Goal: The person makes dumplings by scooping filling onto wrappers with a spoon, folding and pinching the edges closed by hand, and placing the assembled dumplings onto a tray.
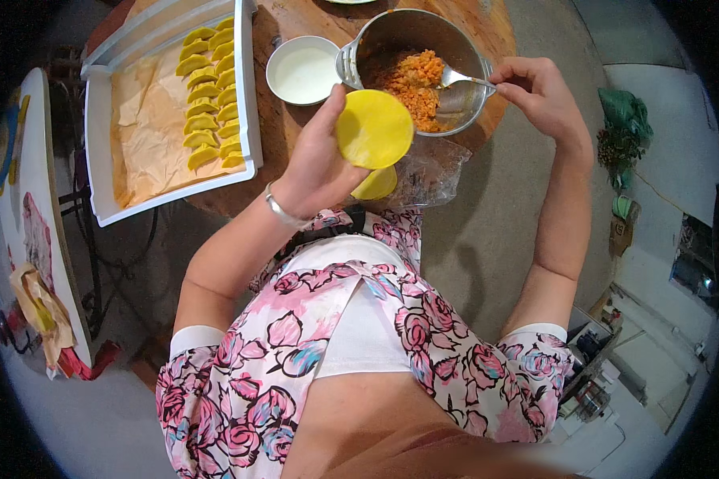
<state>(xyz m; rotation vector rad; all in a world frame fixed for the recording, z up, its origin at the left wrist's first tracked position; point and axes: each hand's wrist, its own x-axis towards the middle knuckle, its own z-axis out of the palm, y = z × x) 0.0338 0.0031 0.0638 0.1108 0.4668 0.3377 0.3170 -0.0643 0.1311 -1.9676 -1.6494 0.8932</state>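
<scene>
A round yellow dough wrapper (375, 129) lies flat across the fingers of my left hand (320, 158), its thumb at the wrapper's edge. My right hand (533, 93) pinches the handle end of a metal spoon (455, 78), whose bowl rests in orange crumbly filling (416, 78). The filling sits inside a metal pot (464, 45) with side handles. Beneath my left hand, more yellow wrapper (377, 184) shows beside a clear plastic bag (437, 173); how many wrappers are there is hidden. A white bowl (302, 69) holding pale liquid stands left of the pot.
At left, a white tray (174, 200) lined with brown paper (147, 132) holds two rows of folded yellow dumplings (202, 123). It overhangs the edge of the wooden table (263, 149). A white board-like surface (39, 179) stands farther left. Part of a plate (350, 1) shows at the top.
</scene>
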